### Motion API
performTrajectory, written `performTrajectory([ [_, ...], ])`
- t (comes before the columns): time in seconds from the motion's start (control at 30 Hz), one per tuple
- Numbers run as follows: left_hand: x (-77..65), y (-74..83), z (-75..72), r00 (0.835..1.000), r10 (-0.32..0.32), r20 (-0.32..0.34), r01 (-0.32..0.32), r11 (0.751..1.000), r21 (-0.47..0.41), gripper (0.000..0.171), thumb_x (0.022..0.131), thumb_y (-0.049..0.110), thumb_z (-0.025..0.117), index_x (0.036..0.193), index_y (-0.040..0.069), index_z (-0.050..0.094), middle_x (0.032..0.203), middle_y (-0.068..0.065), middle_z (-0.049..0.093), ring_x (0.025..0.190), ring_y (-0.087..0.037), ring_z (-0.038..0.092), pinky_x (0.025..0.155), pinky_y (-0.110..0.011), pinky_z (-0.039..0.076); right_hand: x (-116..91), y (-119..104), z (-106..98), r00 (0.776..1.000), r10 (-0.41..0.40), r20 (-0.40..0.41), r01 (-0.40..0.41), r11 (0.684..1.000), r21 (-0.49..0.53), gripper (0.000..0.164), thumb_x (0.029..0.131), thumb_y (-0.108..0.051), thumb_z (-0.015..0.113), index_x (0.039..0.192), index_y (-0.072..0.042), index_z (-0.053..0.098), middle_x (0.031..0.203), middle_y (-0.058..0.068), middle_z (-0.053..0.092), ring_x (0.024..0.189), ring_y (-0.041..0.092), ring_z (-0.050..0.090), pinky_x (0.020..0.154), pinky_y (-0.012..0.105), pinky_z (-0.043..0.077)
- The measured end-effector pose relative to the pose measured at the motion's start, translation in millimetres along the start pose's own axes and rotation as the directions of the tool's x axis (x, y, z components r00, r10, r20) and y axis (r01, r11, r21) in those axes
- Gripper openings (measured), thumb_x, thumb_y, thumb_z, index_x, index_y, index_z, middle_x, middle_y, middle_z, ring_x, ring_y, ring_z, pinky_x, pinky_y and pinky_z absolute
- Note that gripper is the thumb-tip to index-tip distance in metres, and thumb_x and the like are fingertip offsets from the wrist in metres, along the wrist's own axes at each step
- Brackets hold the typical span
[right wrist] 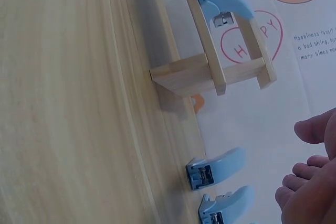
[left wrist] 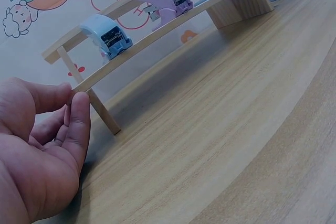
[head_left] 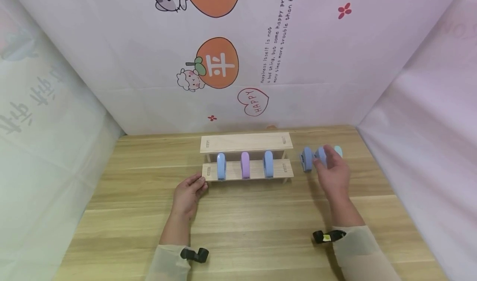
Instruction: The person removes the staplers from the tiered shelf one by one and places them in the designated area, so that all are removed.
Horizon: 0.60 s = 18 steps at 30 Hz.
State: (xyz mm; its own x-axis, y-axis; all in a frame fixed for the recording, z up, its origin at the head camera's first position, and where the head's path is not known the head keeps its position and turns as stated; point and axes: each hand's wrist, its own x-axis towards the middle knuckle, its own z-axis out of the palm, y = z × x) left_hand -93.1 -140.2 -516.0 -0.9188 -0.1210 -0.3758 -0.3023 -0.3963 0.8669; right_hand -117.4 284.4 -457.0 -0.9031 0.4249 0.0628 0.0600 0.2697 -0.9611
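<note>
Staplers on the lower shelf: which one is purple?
The middle stapler of the three on the lower shelf is purple; the left stapler and right stapler beside it are both blue.

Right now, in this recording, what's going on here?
A person's left hand pinches the front left corner of a two-step wooden rack. Three curved plastic tools, two blue and one purple, sit on its lower step. The right hand is open near more such tools, two blue and one mint, on the table to the rack's right.
</note>
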Motion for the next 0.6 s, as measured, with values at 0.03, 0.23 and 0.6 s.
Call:
performTrajectory([
  [0.03,0.3,0.4,0.2,1.0,0.001,0.002,-0.001,1.0,0.0,0.038,0.099,0.001,0.068,0.135,-0.006,0.059,0.126,-0.015,0.062,0.108,-0.024,0.068,0.1,-0.029,0.06,-1,-1,1,1.0,-0.009,0.002,0.008,1.0,0.013,0.058,0.095,-0.007,0.072,0.15,-0.009,0.053,0.157,0.009,0.049,0.146,0.025,0.044,0.122,0.031,0.038],
  [0.23,1.4,2.4,0.7,1.0,0.002,0.008,-0.002,1.0,0.002,0.038,0.099,0.001,0.068,0.135,-0.006,0.059,0.127,-0.016,0.06,0.109,-0.025,0.067,0.1,-0.029,0.059,-5,-7,6,0.999,-0.026,0.032,0.026,1.0,0.015,0.058,0.096,-0.008,0.072,0.151,-0.01,0.053,0.158,0.008,0.048,0.147,0.025,0.043,0.123,0.032,0.037],
  [0.6,0.9,1.0,1.5,1.0,-0.008,-0.008,0.008,1.0,0.02,0.038,0.099,0.002,0.069,0.134,-0.006,0.06,0.127,-0.016,0.062,0.11,-0.025,0.066,0.099,-0.029,0.06,-18,-10,14,0.995,-0.047,0.09,0.046,0.999,0.021,0.059,0.098,-0.009,0.07,0.153,-0.012,0.05,0.16,0.005,0.044,0.148,0.02,0.04,0.123,0.031,0.036],
])
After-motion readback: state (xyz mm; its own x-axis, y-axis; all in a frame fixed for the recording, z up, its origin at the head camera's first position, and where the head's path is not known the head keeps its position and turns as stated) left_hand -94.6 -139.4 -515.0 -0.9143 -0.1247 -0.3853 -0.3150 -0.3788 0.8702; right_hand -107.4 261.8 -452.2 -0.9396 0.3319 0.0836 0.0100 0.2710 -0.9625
